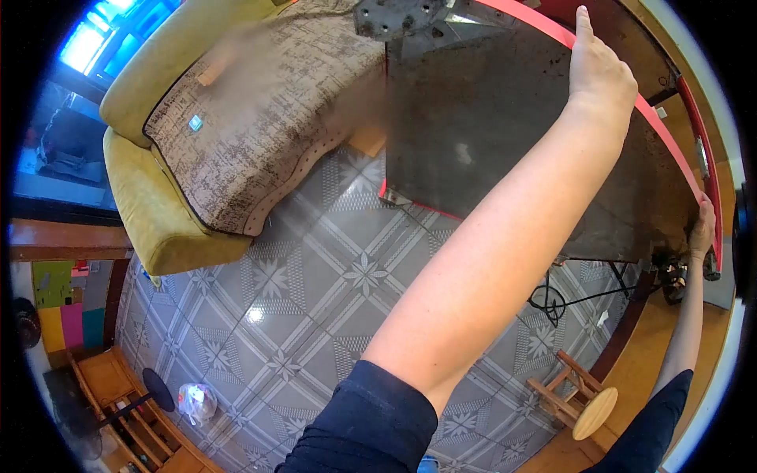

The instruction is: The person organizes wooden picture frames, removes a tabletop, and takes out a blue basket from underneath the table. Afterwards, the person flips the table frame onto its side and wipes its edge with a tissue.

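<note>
A large dark panel (465, 134) with a pink-red edge strip stands tilted in front of me, like a tabletop seen from its underside. A metal bracket (402, 17) with bolt holes is on its upper left corner. My left hand (601, 75) is closed over the upper edge, thumb pointing up, its other fingers mostly hidden. Farther along the same edge, at the right, my right hand (702, 225) is closed around it, fingers partly hidden. Beyond that edge runs a second red-edged part (712, 169). My left forearm crosses in front of the panel.
A yellow-green sofa (181, 248) with a patterned cover (236, 150) stands left of the panel. Black cable (558, 303) lies on the tiled floor (315, 299). A wooden stool (595, 410) is at lower right, a plastic bag (195, 404) and wooden furniture (110, 374) at lower left.
</note>
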`<state>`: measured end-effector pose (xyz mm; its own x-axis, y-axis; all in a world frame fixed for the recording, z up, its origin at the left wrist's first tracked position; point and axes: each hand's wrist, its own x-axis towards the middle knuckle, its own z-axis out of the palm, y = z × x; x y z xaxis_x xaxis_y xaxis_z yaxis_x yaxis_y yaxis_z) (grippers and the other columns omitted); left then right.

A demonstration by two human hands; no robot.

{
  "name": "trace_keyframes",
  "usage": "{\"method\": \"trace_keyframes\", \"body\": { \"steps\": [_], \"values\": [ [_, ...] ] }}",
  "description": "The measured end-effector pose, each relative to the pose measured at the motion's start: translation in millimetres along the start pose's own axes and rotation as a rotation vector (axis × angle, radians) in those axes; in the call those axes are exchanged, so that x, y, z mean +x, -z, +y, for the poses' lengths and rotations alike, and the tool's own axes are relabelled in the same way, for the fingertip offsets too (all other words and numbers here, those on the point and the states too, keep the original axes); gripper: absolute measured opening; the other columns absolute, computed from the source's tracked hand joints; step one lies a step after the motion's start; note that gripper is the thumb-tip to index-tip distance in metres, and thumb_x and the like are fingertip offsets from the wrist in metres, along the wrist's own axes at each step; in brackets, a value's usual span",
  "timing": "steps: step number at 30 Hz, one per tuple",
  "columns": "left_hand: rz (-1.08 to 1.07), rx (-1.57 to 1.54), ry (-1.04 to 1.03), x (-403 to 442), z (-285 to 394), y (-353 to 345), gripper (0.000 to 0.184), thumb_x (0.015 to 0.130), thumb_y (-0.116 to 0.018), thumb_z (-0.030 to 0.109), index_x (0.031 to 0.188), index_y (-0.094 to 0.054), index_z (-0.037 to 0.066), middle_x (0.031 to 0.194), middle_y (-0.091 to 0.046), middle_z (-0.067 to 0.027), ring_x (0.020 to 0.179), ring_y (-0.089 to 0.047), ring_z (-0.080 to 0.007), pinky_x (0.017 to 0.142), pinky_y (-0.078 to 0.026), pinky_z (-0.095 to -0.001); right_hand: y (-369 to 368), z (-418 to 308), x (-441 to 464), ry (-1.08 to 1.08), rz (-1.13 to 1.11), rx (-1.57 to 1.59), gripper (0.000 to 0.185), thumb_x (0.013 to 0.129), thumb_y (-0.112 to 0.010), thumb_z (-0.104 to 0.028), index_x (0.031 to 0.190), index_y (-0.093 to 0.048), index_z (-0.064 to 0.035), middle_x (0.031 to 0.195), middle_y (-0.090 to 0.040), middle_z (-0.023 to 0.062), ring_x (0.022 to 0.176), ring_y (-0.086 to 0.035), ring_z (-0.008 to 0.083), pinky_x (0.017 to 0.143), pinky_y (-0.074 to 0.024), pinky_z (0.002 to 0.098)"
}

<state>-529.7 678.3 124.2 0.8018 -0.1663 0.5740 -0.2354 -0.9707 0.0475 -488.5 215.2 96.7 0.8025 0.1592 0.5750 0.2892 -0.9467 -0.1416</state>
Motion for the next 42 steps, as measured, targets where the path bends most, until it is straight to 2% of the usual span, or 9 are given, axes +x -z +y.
{"method": "trace_keyframes", "body": {
  "steps": [2, 4, 10, 11, 13, 17, 25, 35, 42],
  "values": [
    [-0.039, 0.007, -0.009, 2.3, -1.0, 1.8, 0.041, 0.089, -0.038, 0.038, 0.100, -0.062, 0.006, 0.092, -0.064, -0.0089, 0.095, -0.058, -0.0224, 0.108, -0.009, -0.0470, -2.5, -1.2, -0.1, -0.024, 0.000, 0.059, 0.046, 0.092, -0.038, -0.041, 0.112, -0.054, -0.0028, 0.112, -0.055, 0.0083, 0.107, -0.048, 0.0193, 0.094, -0.0323, 0.0285],
    [-0.254, 0.092, -0.066, 1.1, -0.7, 3.0, 0.042, 0.078, -0.058, 0.029, 0.116, -0.056, 0.013, 0.115, -0.056, -0.0109, 0.114, -0.046, -0.0297, 0.104, -0.004, -0.0569, -2.7, -3.0, -0.8, -0.012, 0.012, 0.045, 0.046, 0.092, -0.038, -0.040, 0.112, -0.055, -0.0028, 0.112, -0.055, 0.0083, 0.106, -0.048, 0.0192, 0.093, -0.0325, 0.0285],
    [-0.154, 0.052, -0.030, 2.1, 1.5, -5.5, 0.032, 0.081, -0.054, 0.029, 0.109, -0.062, 0.014, 0.109, -0.060, -0.0076, 0.110, -0.050, -0.0280, 0.105, -0.003, -0.0568, -2.9, -17.9, -1.9, -0.005, 0.030, 0.015, 0.045, 0.091, -0.040, -0.039, 0.110, -0.055, -0.0013, 0.111, -0.056, 0.0095, 0.105, -0.049, 0.0198, 0.093, -0.0331, 0.0291],
    [-0.157, 0.036, -0.014, 3.0, 2.4, -7.1, 0.028, 0.081, -0.053, 0.025, 0.106, -0.063, 0.014, 0.105, -0.061, -0.0073, 0.108, -0.052, -0.0268, 0.105, -0.005, -0.0553, -2.8, -20.1, -3.9, -0.015, 0.050, 0.009, 0.045, 0.091, -0.041, -0.039, 0.109, -0.056, -0.0007, 0.110, -0.056, 0.0099, 0.105, -0.049, 0.0201, 0.093, -0.0332, 0.0294],
    [-0.169, -0.003, -0.014, -3.0, -1.5, 4.9, 0.061, 0.056, -0.078, 0.038, 0.105, -0.056, 0.011, 0.101, -0.060, -0.0062, 0.102, -0.052, -0.0211, 0.105, -0.018, -0.0449, -4.4, -40.5, -9.3, 0.008, 0.106, 0.075, 0.046, 0.091, -0.040, -0.040, 0.106, -0.057, 0.0000, 0.105, -0.058, 0.0118, 0.101, -0.052, 0.0227, 0.090, -0.0358, 0.0315],
    [-0.038, -0.062, -0.018, -10.2, -3.4, 7.9, 0.058, 0.050, -0.080, 0.035, 0.097, -0.056, 0.011, 0.089, -0.059, -0.0055, 0.094, -0.054, -0.0214, 0.101, -0.027, -0.0428, 5.5, -73.3, -9.5, 0.044, 0.072, -0.163, 0.052, 0.086, -0.040, -0.050, 0.099, -0.059, -0.0027, 0.100, -0.059, 0.0138, 0.095, -0.054, 0.0301, 0.085, -0.0386, 0.0362],
    [-0.143, -0.063, -0.086, -5.4, -0.3, 29.3, 0.056, 0.052, -0.079, 0.033, 0.097, -0.054, 0.010, 0.090, -0.054, -0.0071, 0.093, -0.051, -0.0256, 0.097, -0.031, -0.0430, 8.8, -102.3, -13.5, 0.006, 0.177, -0.196, 0.066, 0.076, -0.035, -0.069, 0.091, -0.059, -0.0090, 0.093, -0.057, 0.0071, 0.094, -0.051, 0.0242, 0.084, -0.0318, 0.0417],
    [-0.274, 0.016, -0.117, 5.4, 12.3, 44.7, 0.054, 0.052, -0.078, 0.027, 0.096, -0.054, 0.010, 0.094, -0.054, -0.0082, 0.094, -0.047, -0.0290, 0.085, -0.034, -0.0398, 7.6, -112.0, -16.1, -0.089, 0.289, -0.032, 0.066, 0.066, -0.047, -0.068, 0.089, -0.059, -0.0080, 0.092, -0.056, 0.0062, 0.098, -0.050, 0.0229, 0.092, -0.0275, 0.0481],
    [-0.366, 0.064, -0.117, 3.5, 8.2, 40.8, 0.056, 0.052, -0.078, 0.026, 0.096, -0.050, 0.004, 0.093, -0.053, -0.0137, 0.092, -0.046, -0.0345, 0.081, -0.036, -0.0417, 5.8, -111.0, -19.6, -0.136, 0.311, 0.156, 0.062, 0.063, -0.053, -0.064, 0.085, -0.059, -0.0057, 0.087, -0.055, 0.0082, 0.095, -0.050, 0.0238, 0.095, -0.0265, 0.0488]
  ]
}}
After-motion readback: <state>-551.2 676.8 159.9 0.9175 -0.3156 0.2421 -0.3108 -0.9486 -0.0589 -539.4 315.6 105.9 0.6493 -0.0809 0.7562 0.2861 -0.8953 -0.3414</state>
